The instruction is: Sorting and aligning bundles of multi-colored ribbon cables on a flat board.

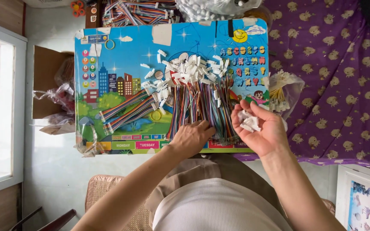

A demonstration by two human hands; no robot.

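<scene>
My right hand (260,128) is palm up at the near right edge of a colourful picture board (120,55), cupping several small white plastic connectors (249,122). My left hand (192,136) rests palm down on the near ends of a spread of multicoloured ribbon wires (202,107) that carry white connectors (191,70) at their far ends. Two more bundles of striped ribbon wire (125,111) lie to the left on the board.
A clear bag of yellowish wire pieces (281,92) sits off the board's right edge on purple patterned cloth (339,85). More wire bundles (138,10) and a bag of white parts (210,8) lie beyond the board. A cardboard box (50,81) with plastic bags stands at left.
</scene>
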